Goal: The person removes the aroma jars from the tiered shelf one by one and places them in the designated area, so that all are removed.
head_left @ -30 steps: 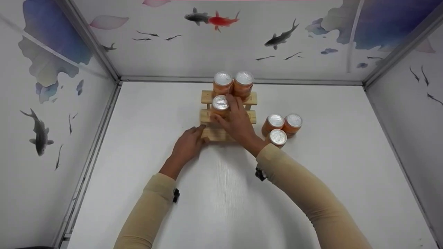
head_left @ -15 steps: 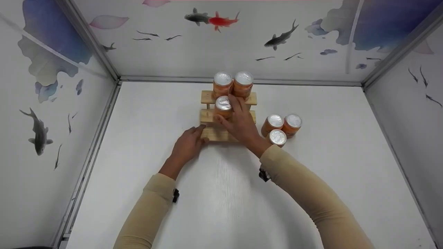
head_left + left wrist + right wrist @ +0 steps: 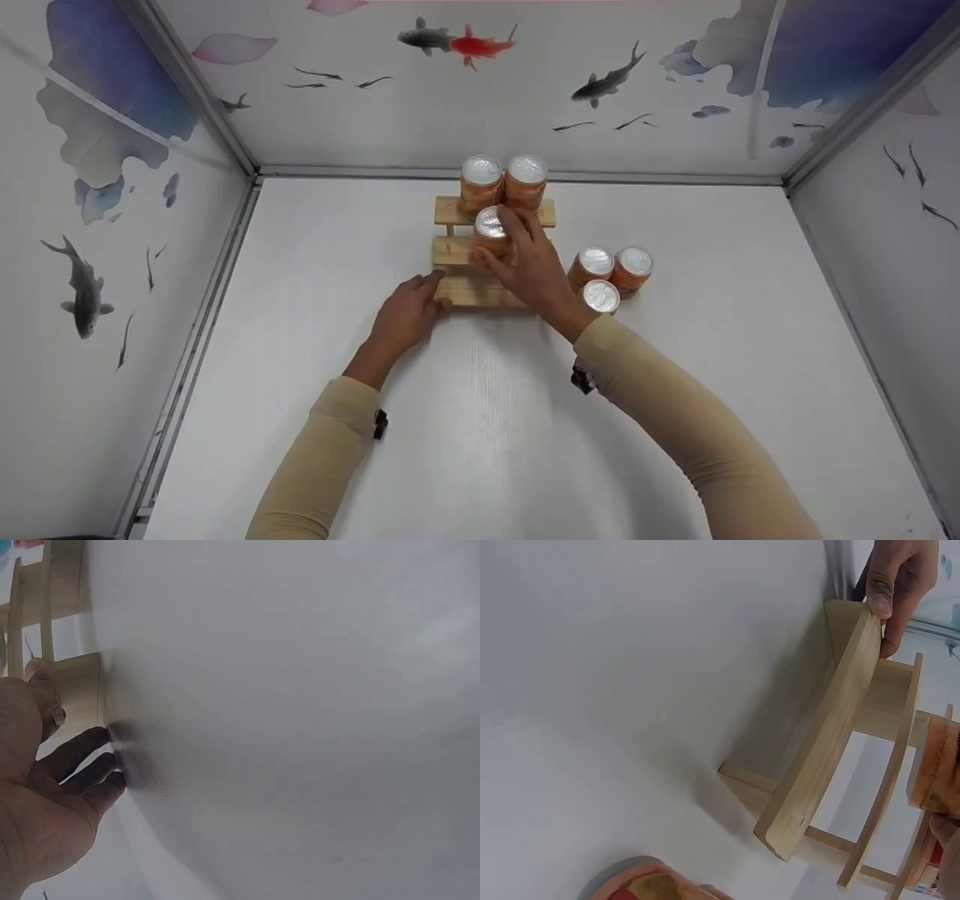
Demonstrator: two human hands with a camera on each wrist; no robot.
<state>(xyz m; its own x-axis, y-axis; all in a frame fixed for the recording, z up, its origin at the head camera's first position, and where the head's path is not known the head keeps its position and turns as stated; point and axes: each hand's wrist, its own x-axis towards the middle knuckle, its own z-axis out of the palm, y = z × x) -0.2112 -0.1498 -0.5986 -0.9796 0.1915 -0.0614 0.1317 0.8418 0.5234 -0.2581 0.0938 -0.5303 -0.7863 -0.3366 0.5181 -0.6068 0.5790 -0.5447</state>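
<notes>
A stepped wooden rack (image 3: pixel 480 292) stands at the back middle of the white table. My left hand (image 3: pixel 405 315) grips its left front end; in the right wrist view the thumb of that left hand (image 3: pixel 904 574) presses on the lowest board (image 3: pixel 821 742). Between thumb and fingers, my right hand (image 3: pixel 536 270) holds an upright orange can (image 3: pixel 491 225) with a silvery lid at the middle step. The right wrist view catches that can (image 3: pixel 936 765) at its right edge, fingertips against it. Two similar cans, one left (image 3: pixel 481 184) and one right (image 3: pixel 526 184), stand on the top step.
Three more orange cans, two behind (image 3: pixel 596 262) (image 3: pixel 635 266) and one in front (image 3: pixel 600 297), cluster on the table right of the rack, close to my right wrist. White walls (image 3: pixel 480 112) painted with fish border the table at the back and sides.
My right hand has shifted the held can a little to the right along the middle step. The left hand, the rack and the other cans stay where they were.
</notes>
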